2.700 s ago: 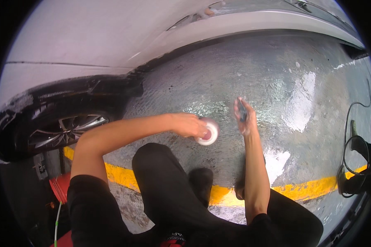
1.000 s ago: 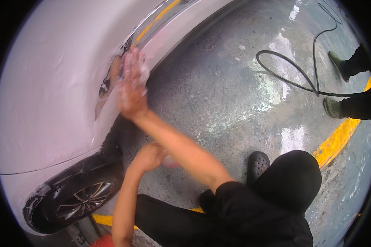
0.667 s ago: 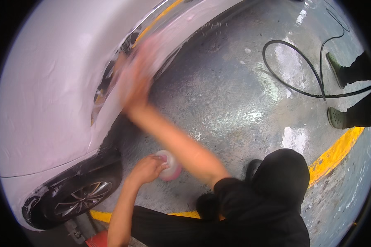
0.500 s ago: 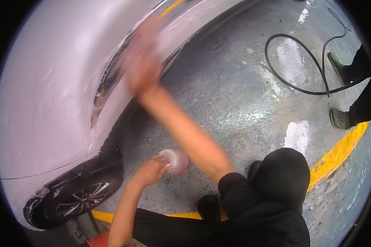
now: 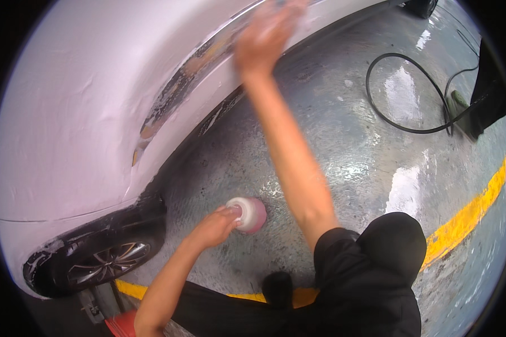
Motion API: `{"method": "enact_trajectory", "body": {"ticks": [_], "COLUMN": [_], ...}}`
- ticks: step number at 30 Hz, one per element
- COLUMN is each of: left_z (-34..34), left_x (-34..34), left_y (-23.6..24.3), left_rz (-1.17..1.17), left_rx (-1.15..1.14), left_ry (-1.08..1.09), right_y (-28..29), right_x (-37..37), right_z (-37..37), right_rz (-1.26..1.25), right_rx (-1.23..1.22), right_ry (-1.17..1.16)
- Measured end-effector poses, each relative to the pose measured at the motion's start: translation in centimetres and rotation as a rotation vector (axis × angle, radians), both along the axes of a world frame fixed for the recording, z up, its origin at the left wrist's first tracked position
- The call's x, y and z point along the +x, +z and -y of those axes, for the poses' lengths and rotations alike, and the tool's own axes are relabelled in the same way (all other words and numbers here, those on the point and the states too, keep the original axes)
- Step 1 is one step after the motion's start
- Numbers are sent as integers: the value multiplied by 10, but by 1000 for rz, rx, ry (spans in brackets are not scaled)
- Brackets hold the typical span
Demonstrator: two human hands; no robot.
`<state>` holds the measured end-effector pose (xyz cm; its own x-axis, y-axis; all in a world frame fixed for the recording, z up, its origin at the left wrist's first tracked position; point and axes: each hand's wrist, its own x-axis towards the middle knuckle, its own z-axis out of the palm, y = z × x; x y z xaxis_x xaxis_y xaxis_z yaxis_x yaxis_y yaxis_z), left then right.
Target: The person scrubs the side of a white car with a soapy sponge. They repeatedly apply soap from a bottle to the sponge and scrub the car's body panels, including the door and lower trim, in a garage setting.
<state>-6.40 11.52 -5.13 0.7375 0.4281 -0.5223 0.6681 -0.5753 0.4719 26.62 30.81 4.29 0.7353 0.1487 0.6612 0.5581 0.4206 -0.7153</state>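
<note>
A white car body (image 5: pixel 67 135) fills the left side, its surface wet with what looks like suds. My right hand (image 5: pixel 267 42) reaches up to the car's lower side at a shiny trim strip (image 5: pixel 194 70). Its fingers are smeared by motion near the top edge; whether it holds anything cannot be made out. Lower down, my left hand (image 5: pixel 216 226) grips the near side of a round pink container (image 5: pixel 257 216) with a white rim, held over the floor. The container's inside is hard to see from here.
A car wheel (image 5: pixel 109 261) sits at the lower left, by a red object (image 5: pixel 122 324). At the right, a black hose (image 5: pixel 371 84) loops on the wet grey floor near another person's green shoe (image 5: pixel 461 109). Yellow lines (image 5: pixel 461 222) cross the floor.
My right hand has swept up and to the right along the trim strip. My left hand has shifted slightly right with the container. The other person's legs have moved.
</note>
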Motion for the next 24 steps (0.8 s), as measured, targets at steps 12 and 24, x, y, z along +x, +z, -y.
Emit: {"method": "enact_trajectory", "body": {"ticks": [12, 24], "left_z": [47, 31], "left_x": [28, 31], "left_y": [-28, -19], "left_rz": [-102, -363], "left_rx": [-57, -47], "left_ry": [-120, -264], "right_y": [-7, -2], "right_x": [11, -18], "right_z": [3, 20], "right_rz": [137, 412], "right_rx": [166, 238], "right_ry": [67, 153]}}
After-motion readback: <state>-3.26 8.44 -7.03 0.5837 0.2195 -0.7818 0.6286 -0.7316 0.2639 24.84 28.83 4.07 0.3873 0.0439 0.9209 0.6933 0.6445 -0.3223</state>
